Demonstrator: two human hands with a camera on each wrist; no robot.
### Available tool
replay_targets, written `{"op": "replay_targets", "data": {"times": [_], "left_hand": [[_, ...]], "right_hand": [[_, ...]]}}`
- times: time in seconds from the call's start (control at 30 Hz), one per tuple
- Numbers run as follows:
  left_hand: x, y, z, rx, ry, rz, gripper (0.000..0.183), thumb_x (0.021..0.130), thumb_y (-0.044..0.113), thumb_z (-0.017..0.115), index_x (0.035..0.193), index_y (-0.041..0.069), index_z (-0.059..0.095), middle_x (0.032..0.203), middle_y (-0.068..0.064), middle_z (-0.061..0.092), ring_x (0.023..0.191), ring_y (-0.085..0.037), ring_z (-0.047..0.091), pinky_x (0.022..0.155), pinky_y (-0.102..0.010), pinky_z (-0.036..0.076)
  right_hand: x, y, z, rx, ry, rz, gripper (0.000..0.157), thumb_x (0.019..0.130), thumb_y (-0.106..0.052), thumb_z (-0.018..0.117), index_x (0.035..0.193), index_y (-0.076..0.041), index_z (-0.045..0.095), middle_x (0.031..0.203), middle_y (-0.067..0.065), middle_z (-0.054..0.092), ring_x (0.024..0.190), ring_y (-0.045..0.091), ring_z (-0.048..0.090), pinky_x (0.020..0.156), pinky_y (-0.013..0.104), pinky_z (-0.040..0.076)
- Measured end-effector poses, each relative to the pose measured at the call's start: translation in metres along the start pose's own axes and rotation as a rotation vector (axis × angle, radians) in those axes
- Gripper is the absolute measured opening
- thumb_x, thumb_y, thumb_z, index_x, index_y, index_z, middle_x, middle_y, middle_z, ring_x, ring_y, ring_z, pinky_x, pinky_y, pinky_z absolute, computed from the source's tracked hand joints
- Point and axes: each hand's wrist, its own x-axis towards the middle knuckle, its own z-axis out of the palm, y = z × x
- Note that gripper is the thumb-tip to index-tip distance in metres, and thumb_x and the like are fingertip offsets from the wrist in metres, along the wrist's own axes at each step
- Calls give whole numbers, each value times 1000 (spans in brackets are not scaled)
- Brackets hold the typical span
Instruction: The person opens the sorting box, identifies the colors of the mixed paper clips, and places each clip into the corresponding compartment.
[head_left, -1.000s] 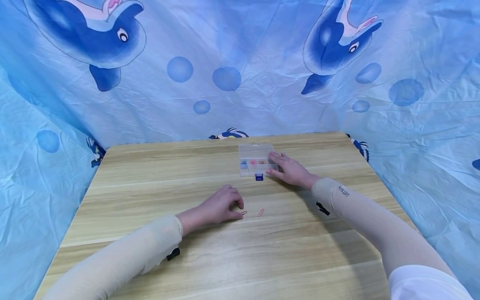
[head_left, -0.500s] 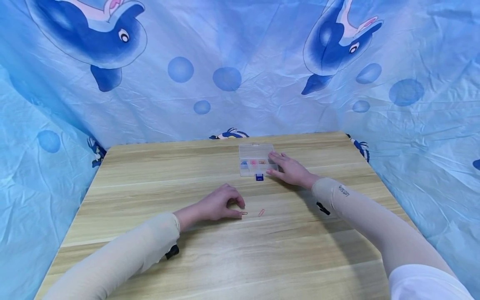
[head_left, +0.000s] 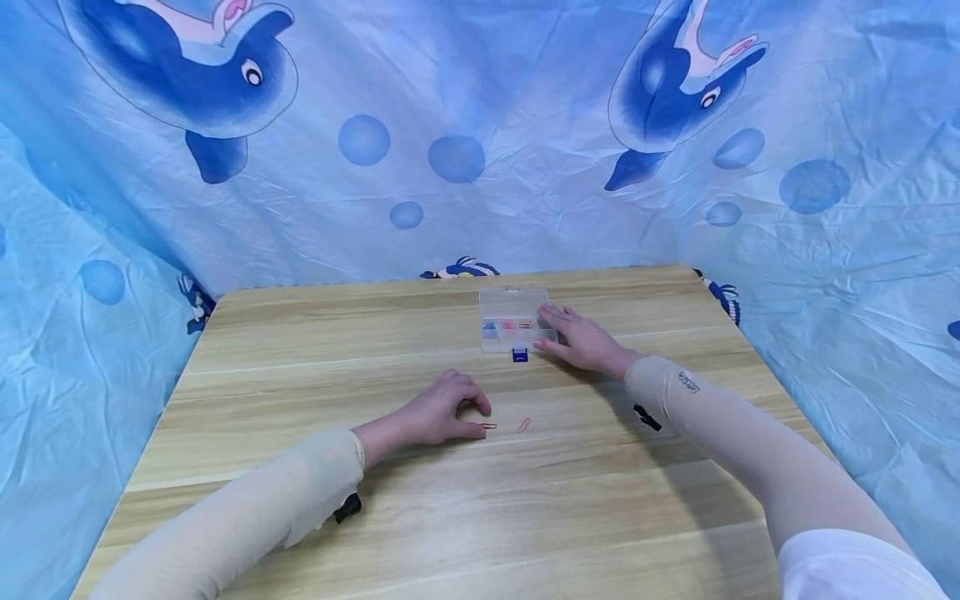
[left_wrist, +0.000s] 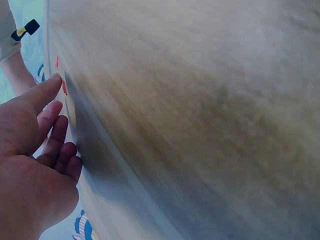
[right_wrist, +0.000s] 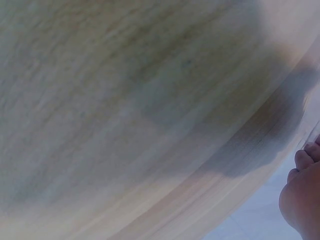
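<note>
An orange-red paperclip [head_left: 490, 426] lies on the wooden table at the thumb tip of my left hand [head_left: 441, 410]. The thumb and forefinger stand apart in a C shape, and the left wrist view shows that paperclip [left_wrist: 64, 88] just past the thumb. A pink paperclip [head_left: 524, 425] lies a little to the right. Farther back, the lid of a clear compartment box [head_left: 513, 303] is raised; blue, pink and orange items sit in separate compartments. My right hand [head_left: 585, 342] rests at the box's right end with its fingers extended, covering part of it.
A dark blue latch [head_left: 520, 356] projects from the box's front toward me. The wooden table [head_left: 570, 517] ends at its back edge, close behind the box. A blue dolphin-print sheet [head_left: 525, 200] hangs around the back and sides.
The paperclip by my left thumb has turned from slanted to nearly level. The left hand shifts only slightly, with finger and thumb parted a little wider; the right hand stays at the box.
</note>
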Motion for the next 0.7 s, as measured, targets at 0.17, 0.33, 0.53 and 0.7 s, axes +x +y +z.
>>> {"op": "replay_targets", "data": {"times": [0.17,0.33,0.53,0.7], "left_hand": [[0,-2,3,27,20,28,18,89,25,88,103,17,78,105,5,71,106,-19,55,97,-41,45],[1,-1,4,43,34,44,12,90,23,87,98,18,79,101,5,71,101,-17,55,93,-39,46],[2,0,4,54,33,57,10,90,20,87,90,19,77,95,6,70,95,-14,53,88,-36,44],[2,2,3,77,18,66,13,91,20,86,86,20,74,91,7,67,91,-12,50,87,-35,43]], "right_hand": [[0,0,-1,2,0,5,85,107,-64,51,168,-8,29,175,12,26,160,41,25,129,54,21],[-1,-1,-2,3,-3,5,85,107,-64,51,168,-9,29,175,12,27,160,40,25,130,52,20],[-1,-1,-2,-2,-4,-7,86,107,-63,51,167,-7,29,175,14,27,160,42,25,130,53,20],[-1,-1,-2,-1,-3,-4,86,107,-63,52,167,-6,30,174,15,27,159,44,25,129,55,21]]}}
